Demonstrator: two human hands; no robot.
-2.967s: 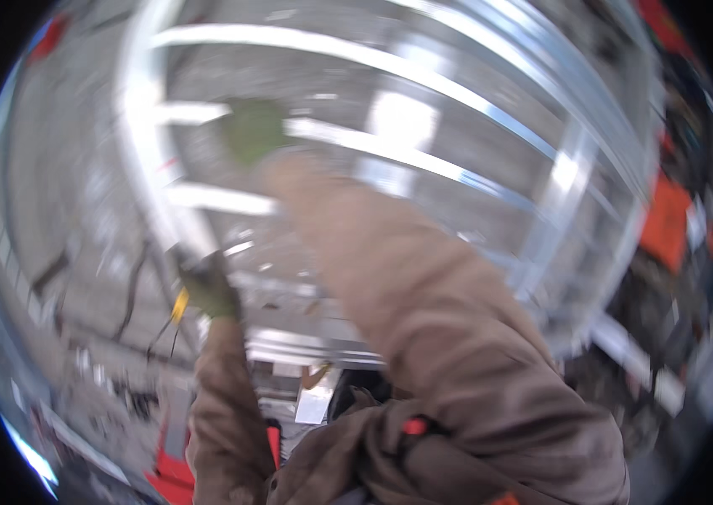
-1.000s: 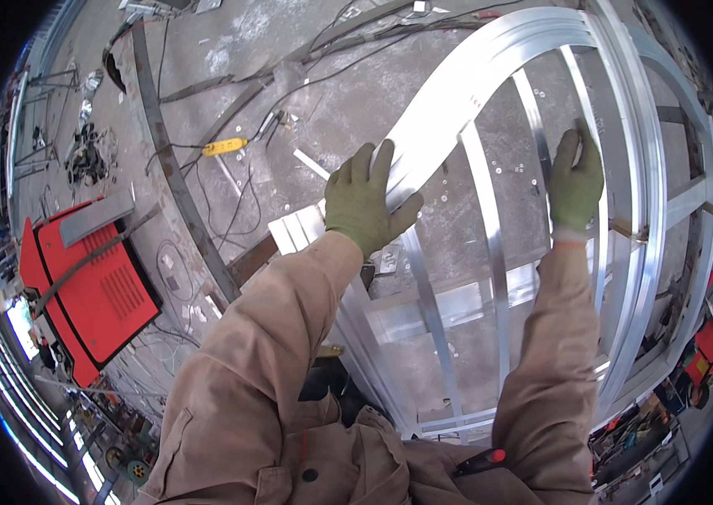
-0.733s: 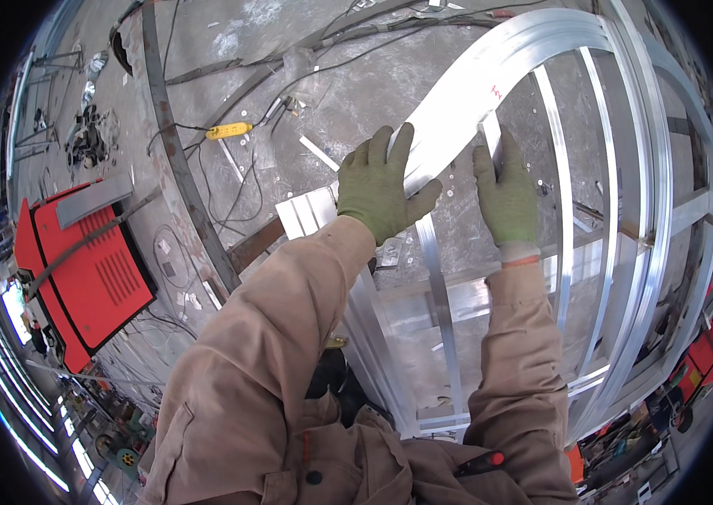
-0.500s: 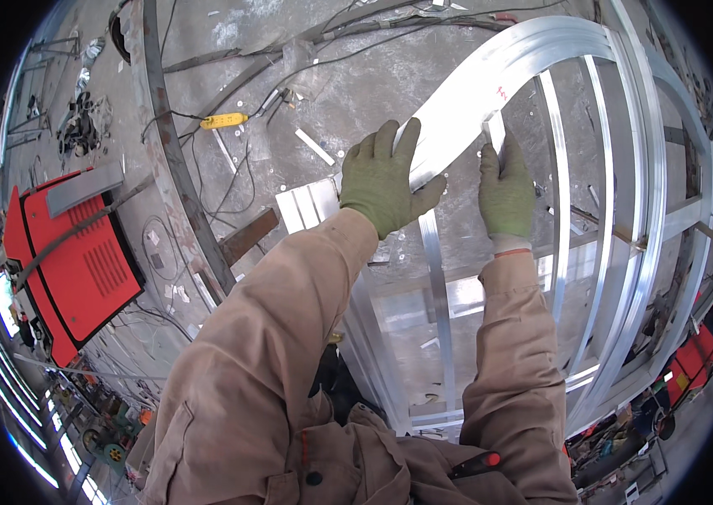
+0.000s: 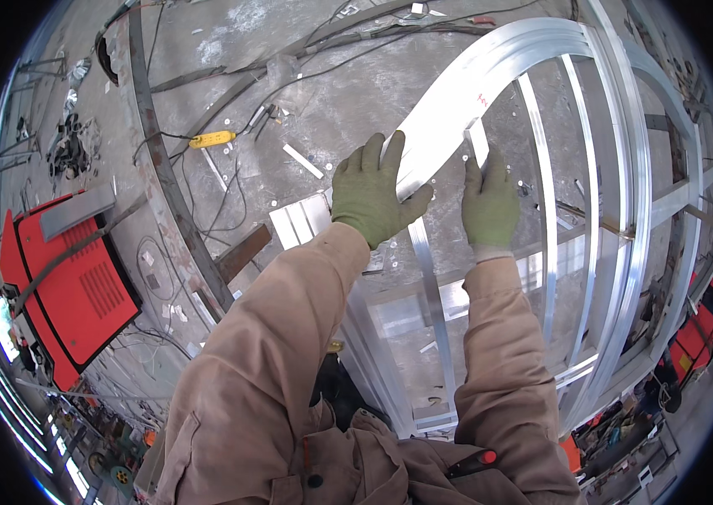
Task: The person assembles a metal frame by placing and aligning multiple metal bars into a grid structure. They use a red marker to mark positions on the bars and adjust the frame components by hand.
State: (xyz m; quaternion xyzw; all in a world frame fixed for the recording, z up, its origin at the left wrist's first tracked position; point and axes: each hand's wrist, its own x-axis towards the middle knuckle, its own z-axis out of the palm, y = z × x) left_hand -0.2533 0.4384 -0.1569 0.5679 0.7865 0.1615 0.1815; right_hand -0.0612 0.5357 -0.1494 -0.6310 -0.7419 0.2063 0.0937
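Note:
A wide, bright curved metal band [image 5: 457, 93] arches across the upper middle of the frame, with a small red mark on it. My left hand [image 5: 369, 192], in a green glove, lies against the band's near end with its fingers stretched and the thumb spread apart. To its right, my right hand [image 5: 491, 206], also gloved in green, has thumb and fingers closed around the lower part of a slim silver metal bar [image 5: 478, 141]. That bar's upper end meets the band's inner edge. Its lower end is hidden by the glove.
Metal slats [image 5: 544, 194] and curved outer rails [image 5: 625, 168] of the frame stand at right. A red machine housing [image 5: 70, 286] sits at left. A yellow power strip [image 5: 212, 139], cables and offcuts [image 5: 302, 160] lie on the floor beyond a rusty steel beam [image 5: 175, 185].
My right hand has slid down the metal bar toward me, so more of the bar shows. My left hand keeps its place on the band. The whole view has shifted slightly.

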